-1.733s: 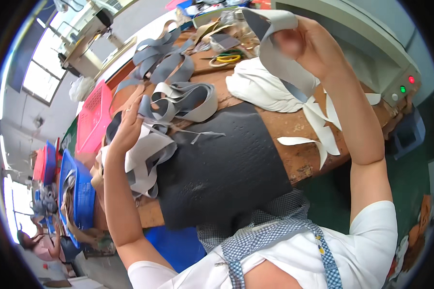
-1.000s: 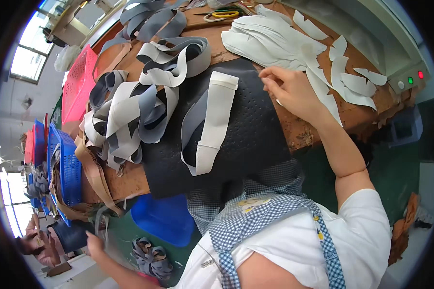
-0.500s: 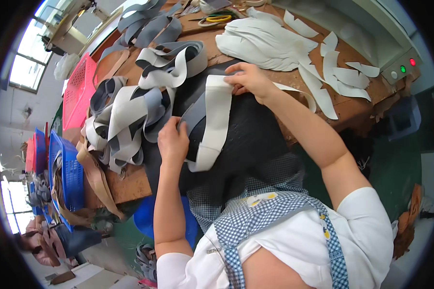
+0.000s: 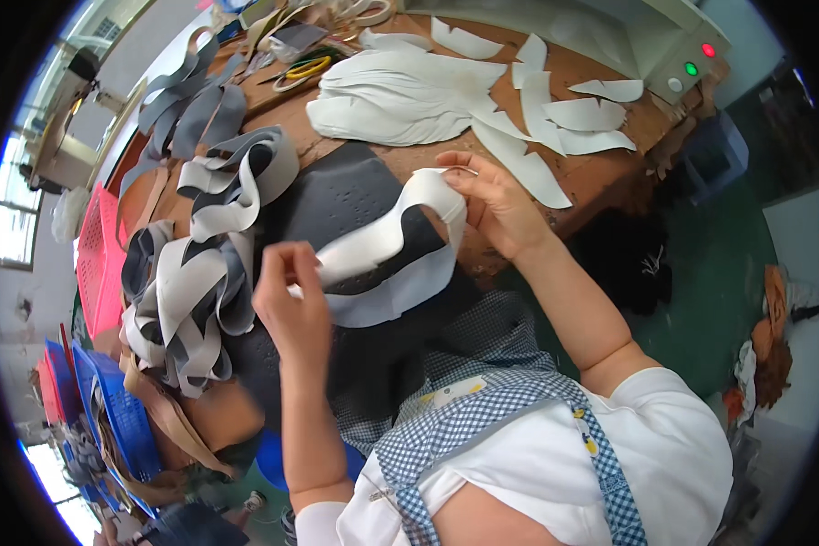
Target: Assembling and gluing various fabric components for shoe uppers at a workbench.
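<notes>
A wide white band (image 4: 359, 247) with a grey underside stretches between my two hands in a bent loop. My left hand (image 4: 293, 296) is closed, gripping the band's left end; part of the grip hides behind the fingers. At the other end, my right hand (image 4: 500, 205) pinches the band's folded top near its thumb. Beneath it lies a black perforated sheet (image 4: 323, 196), which reaches down over my lap. Left of my left hand sits a tangled pile of white and grey bands (image 4: 189, 287), apart from the hand.
White cut pieces (image 4: 400, 96) lie stacked across the far side of the brown table (image 4: 601, 173), beside yellow-handled scissors (image 4: 308, 69). Grey straps (image 4: 191, 105) heap at the far left. A pink basket (image 4: 100, 259) and a blue basket (image 4: 123, 409) stand along the left edge.
The band has swung from nearly upright to a slant, spreading wider between my hands. My left hand has moved left and down relative to the right. The view has shifted rightward.
</notes>
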A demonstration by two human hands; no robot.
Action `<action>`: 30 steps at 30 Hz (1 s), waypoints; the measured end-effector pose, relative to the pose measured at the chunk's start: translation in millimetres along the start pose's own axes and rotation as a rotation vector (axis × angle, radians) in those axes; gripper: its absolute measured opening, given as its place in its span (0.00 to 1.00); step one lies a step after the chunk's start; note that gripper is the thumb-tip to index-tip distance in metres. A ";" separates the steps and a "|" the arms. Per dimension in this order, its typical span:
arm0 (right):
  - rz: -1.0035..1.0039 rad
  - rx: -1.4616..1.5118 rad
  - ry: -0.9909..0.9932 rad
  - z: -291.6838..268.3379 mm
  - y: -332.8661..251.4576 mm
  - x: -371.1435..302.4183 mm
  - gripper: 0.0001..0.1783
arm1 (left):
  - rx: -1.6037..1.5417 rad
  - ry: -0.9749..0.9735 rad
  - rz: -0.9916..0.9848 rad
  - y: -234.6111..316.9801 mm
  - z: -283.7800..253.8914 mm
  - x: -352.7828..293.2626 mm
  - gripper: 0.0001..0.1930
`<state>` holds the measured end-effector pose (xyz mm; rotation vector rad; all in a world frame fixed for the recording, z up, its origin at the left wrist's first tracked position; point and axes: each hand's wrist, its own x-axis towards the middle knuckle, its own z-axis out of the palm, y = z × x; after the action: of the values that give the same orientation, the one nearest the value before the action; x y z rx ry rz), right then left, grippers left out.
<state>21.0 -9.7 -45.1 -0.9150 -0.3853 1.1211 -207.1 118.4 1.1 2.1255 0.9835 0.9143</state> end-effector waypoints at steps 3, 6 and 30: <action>-0.082 0.041 0.048 7.3 7.3 -2.3 0.18 | 0.125 0.044 0.375 22.5 13.0 -42.4 0.07; -0.117 0.056 0.049 23.4 15.5 -11.3 0.18 | -0.060 -0.186 0.282 36.6 24.5 -66.3 0.11; -0.094 0.084 -0.139 79.2 -16.7 72.2 0.30 | -0.431 -0.576 -0.359 15.3 -57.7 -81.2 0.13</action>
<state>7.4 86.5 2.9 -0.7400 -0.4867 1.1092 -285.9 58.1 19.0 1.6280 0.7447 0.2693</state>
